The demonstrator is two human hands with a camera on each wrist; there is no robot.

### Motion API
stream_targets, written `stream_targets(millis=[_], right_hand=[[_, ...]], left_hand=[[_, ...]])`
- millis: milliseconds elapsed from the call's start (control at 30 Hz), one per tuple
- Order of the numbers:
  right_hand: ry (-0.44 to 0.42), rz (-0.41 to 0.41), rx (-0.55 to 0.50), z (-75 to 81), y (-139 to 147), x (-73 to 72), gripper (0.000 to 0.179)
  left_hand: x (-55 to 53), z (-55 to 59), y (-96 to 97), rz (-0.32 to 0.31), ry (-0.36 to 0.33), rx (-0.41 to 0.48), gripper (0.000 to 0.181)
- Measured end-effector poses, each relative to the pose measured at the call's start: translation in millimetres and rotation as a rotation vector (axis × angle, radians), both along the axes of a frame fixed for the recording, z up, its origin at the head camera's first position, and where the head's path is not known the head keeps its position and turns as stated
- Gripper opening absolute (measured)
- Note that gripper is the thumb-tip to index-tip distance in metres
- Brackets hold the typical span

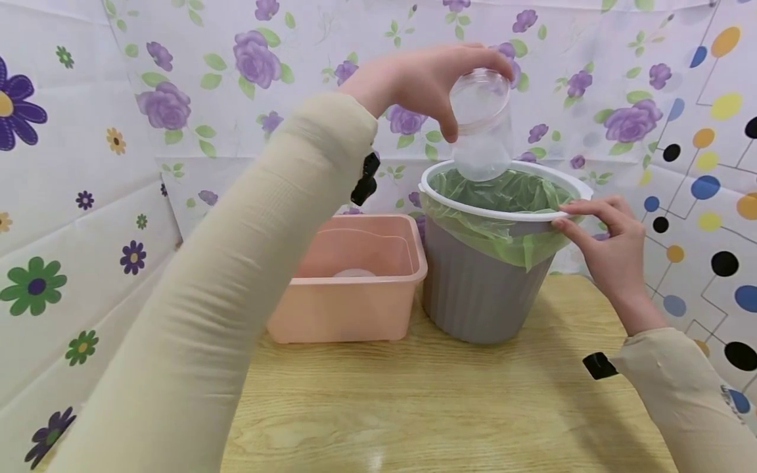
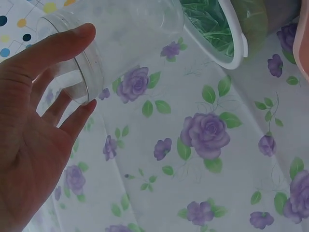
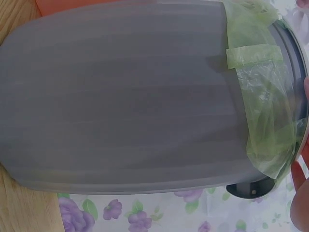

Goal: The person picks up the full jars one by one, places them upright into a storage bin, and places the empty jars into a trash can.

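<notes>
My left hand (image 1: 428, 82) grips a clear plastic jar (image 1: 483, 141) by its rim end, high above the bin's opening. In the left wrist view the thumb and fingers wrap the ringed end of the jar (image 2: 130, 38), and its see-through body points toward the bin. The grey trash bin (image 1: 479, 282) stands upright on the table, lined with a green plastic bag (image 1: 520, 243) folded out under its white rim ring (image 1: 434, 190). At the bin's right side my right hand (image 1: 615, 243) pinches the rim between thumb and fingers. Only its fingertips show in the right wrist view.
A pink plastic basin (image 1: 349, 312) stands left of the bin, with a pale round object (image 1: 355, 272) inside, partly hidden by its front wall. Both stand on a wood-grain table (image 1: 414, 407). Flowered sheets (image 1: 219, 125) hang behind and at the left, a dotted one at the right.
</notes>
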State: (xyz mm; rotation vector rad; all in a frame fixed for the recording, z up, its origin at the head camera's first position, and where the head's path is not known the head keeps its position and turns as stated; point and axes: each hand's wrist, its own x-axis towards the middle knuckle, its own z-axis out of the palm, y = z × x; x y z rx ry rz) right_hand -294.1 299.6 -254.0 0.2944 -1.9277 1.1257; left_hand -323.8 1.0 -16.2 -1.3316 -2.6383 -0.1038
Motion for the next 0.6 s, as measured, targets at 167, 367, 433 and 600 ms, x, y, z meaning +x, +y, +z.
stream_targets(millis=[167,367,433,600], right_hand=[[0.003,0.01,-0.01,0.0,0,-1.1,0.026],[0.008,0.003,-0.007,-0.8,1,-1.3,0.026],[0.005,0.003,-0.009,-0.7,1,-1.2,0.026],[-0.007,-0.001,-0.011,-0.3,1,-1.1,0.026]], left_hand=[[-6.4,-8.5,5.9,0.035,-0.01,0.023,0.094],[-15.5,-22.9,10.8,0.044,-0.035,0.051,0.094],[-18.3,-27.8,12.4,0.041,-0.04,0.047,0.092],[-24.4,-40.1,18.6,0.016,-0.063,0.009,0.091]])
